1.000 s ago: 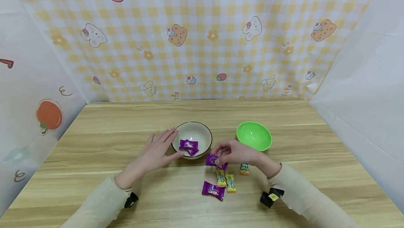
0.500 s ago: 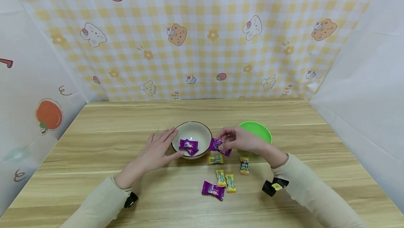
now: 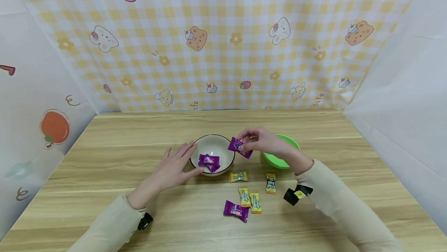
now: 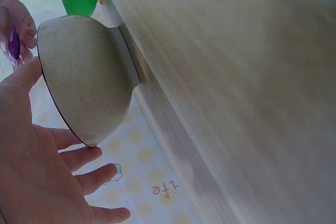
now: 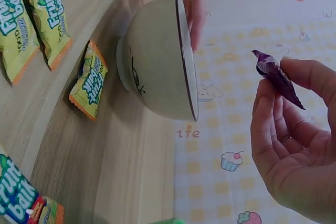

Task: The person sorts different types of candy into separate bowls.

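Observation:
My right hand (image 3: 267, 142) pinches a purple wrapped candy (image 3: 235, 144) between thumb and fingertips, raised beside the right rim of a cream bowl (image 3: 218, 145). The right wrist view shows this candy (image 5: 276, 77) edge-on, higher than the bowl's rim. Two purple candies (image 3: 208, 160) overlap inside the bowl. My left hand (image 3: 174, 170) rests against the bowl's left side with its fingers spread and nearly straight. In the left wrist view the thumb and a finger of the left hand (image 4: 47, 150) touch the dark rim of the bowl (image 4: 86, 77).
A green bowl (image 3: 276, 162) stands to the right, partly hidden behind my right hand and forearm. Several yellow fruit candies lie in front of the bowls, one of them (image 3: 238, 176) close to the cream bowl. Another purple candy (image 3: 236, 211) lies nearer on the wooden table (image 3: 157, 232).
My right hand has lifted the purple candy up and away from the table, to beside the cream bowl's rim. The yellow candy under it has come into view. The left hand has stayed put.

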{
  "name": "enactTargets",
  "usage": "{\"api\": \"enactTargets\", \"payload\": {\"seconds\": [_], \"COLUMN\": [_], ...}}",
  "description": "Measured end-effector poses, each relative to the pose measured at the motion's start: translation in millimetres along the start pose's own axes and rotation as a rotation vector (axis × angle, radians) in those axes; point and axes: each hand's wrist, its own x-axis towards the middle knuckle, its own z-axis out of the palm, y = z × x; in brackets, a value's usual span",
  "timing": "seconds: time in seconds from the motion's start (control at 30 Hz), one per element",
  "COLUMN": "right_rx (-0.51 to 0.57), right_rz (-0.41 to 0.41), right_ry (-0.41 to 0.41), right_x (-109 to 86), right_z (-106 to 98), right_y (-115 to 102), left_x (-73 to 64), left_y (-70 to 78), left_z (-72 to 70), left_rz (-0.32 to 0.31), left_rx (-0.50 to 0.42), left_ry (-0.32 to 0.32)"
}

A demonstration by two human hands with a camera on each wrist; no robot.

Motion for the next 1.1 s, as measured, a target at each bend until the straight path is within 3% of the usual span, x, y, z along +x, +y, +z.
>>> {"api": "enactTargets", "payload": {"seconds": [0.4,0.87,1.1], "right_rx": [-0.004,0.059,0.034], "right_rz": [0.058,0.091,0.1], "right_ry": [0.073,0.09,0.092], "right_x": [24.2,46.7,50.5], "right_z": [10,29,38], "right_y": [-1,5,7], "left_x": [0.2,0.4,1.0], "left_y": [0.6,-1.3,-1.8], "left_z": [-0.1,1.8,1.5], "left_rz": [-0.007,0.006,0.001], "left_rx": [0.002,-0.003,-0.006], "left_ry": [-0.007,0.014,-0.002]}}
